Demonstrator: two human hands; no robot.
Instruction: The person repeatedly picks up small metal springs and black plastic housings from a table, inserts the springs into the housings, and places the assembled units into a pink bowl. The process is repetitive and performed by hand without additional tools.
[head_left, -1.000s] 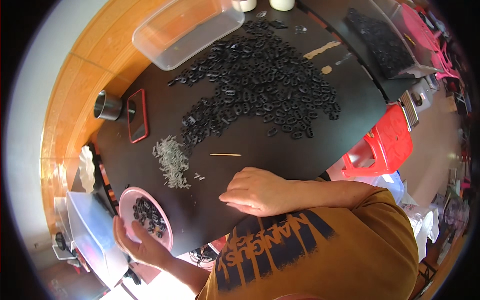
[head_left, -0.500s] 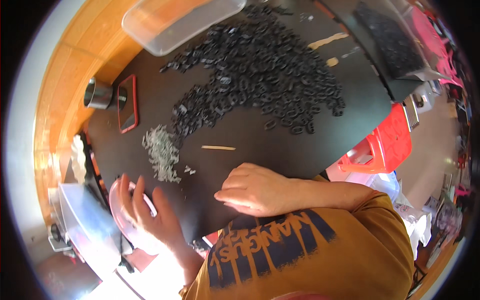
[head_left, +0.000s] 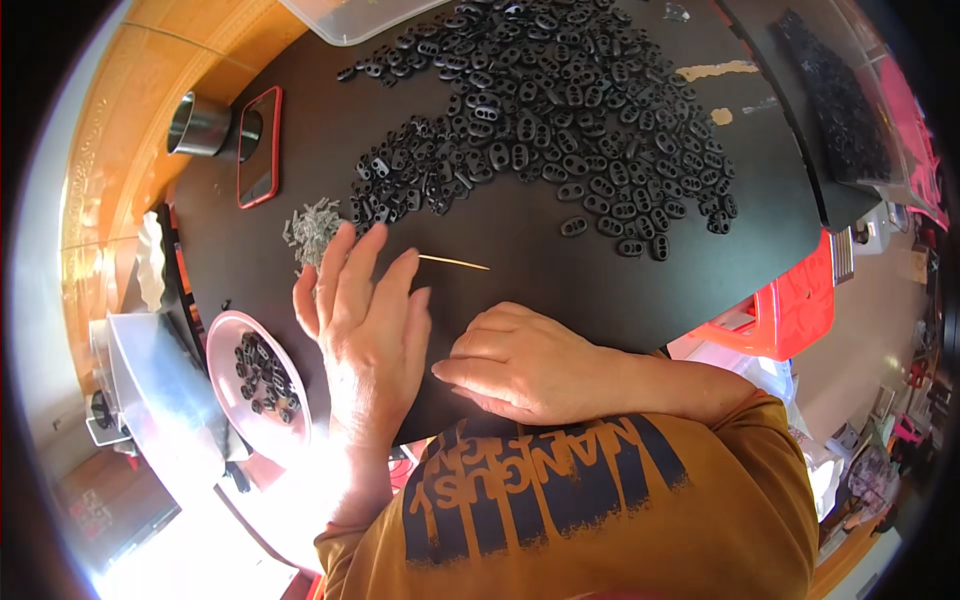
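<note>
My left hand [head_left: 365,320] hangs over the table's near left side with its fingers spread and nothing seen in them. Past its fingertips lies a pile of small grey pieces [head_left: 312,228], partly covered by the hand. A thin wooden stick [head_left: 458,263] lies on the dark table, one end by the left index fingertip. Close to the near edge rests my right hand [head_left: 520,360], fingers curled together; whatever they hold, if anything, is hidden. Beyond both hands spreads a large heap of black oval two-holed plastic pieces [head_left: 610,130].
A pink bowl [head_left: 215,345] with several black pieces stands left of my left hand. A red-edged phone [head_left: 260,150] lies near a metal cup [head_left: 198,124]. A clear plastic tub [head_left: 350,22] sits at the far edge. A red stool [head_left: 795,305] stands at the right.
My left hand has moved right, from over the pink bowl to beside the grey pile. Black pieces now show in the bowl. The right hand stays put; the view has shifted.
</note>
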